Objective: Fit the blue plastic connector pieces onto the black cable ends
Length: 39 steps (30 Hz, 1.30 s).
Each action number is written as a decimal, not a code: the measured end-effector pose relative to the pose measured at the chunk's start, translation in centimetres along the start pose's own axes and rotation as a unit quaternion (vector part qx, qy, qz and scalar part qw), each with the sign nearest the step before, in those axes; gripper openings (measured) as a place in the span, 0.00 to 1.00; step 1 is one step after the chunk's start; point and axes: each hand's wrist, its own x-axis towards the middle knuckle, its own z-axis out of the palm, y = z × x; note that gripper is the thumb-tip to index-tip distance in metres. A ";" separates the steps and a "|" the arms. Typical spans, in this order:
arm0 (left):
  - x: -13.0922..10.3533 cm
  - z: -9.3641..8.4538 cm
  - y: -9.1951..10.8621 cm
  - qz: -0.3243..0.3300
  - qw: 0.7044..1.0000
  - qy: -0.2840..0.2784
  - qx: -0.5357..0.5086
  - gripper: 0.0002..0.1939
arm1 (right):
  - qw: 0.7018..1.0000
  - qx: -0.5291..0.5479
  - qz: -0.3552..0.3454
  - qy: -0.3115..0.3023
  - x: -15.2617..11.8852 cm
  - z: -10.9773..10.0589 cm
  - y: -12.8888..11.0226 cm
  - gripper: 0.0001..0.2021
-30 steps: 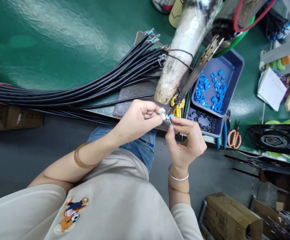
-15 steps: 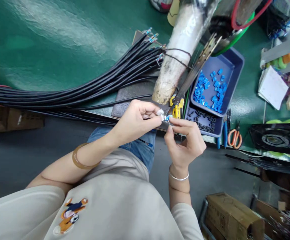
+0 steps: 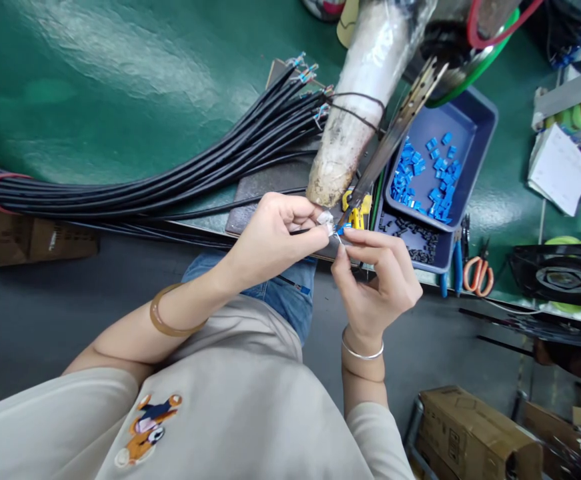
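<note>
My left hand (image 3: pixel 277 240) is closed on a black cable (image 3: pixel 300 231), whose stripped end pokes out past thumb and fingers. At that end are a small whitish piece (image 3: pixel 325 218) and fine blue and white wires (image 3: pixel 337 230), too small to make out fully. Thumb and index finger of my right hand (image 3: pixel 383 277) pinch a thin white wire (image 3: pixel 340 239) from the same end. Just behind the fingertips lies a yellow tool (image 3: pixel 357 212), partly hidden.
Many black cables (image 3: pixel 170 190) with bared ends lie on the green table (image 3: pixel 120 80). A wrapped white post (image 3: pixel 343 140) and metal bar (image 3: pixel 395 133) rise before my hands. Rightward are a tray (image 3: pixel 480 133) of blue parts, a lower bin of black parts, and orange-handled pliers (image 3: pixel 477 275).
The scene has shifted slightly rightward as the view moved. A dark stretch of cable now shows between my left fingers. My right hand still pinches at the wires, its fingertips slightly lower.
</note>
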 end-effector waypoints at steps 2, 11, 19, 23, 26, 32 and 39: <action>0.0 -0.1 0.2 -0.005 1.000 -0.004 0.002 0.07 | 1.000 0.001 0.002 -0.001 0.0 0.0 0.0 0.09; 0.2 -0.1 -0.1 -0.019 0.999 -0.027 0.001 0.09 | 1.000 0.004 0.005 -0.007 -0.1 0.1 0.3 0.09; 0.0 -0.2 0.0 -0.007 0.999 -0.028 0.018 0.08 | 1.000 -0.004 -0.001 -0.004 0.1 -0.1 0.0 0.10; 0.1 -0.3 -0.1 -0.021 0.998 -0.043 0.028 0.08 | 1.000 -0.014 -0.022 -0.010 -0.2 0.0 0.2 0.10; 0.0 -0.2 -0.3 -0.028 0.998 -0.048 0.021 0.07 | 0.999 -0.024 -0.032 -0.009 -0.3 0.0 0.3 0.10; -0.3 -0.1 -0.4 -0.009 0.999 -0.047 -0.002 0.05 | 1.000 -0.004 -0.011 0.002 -0.3 -0.1 0.1 0.10; -0.3 -0.3 -0.6 -0.012 0.999 -0.047 -0.006 0.04 | 1.000 -0.007 -0.004 0.004 -0.2 0.1 0.1 0.09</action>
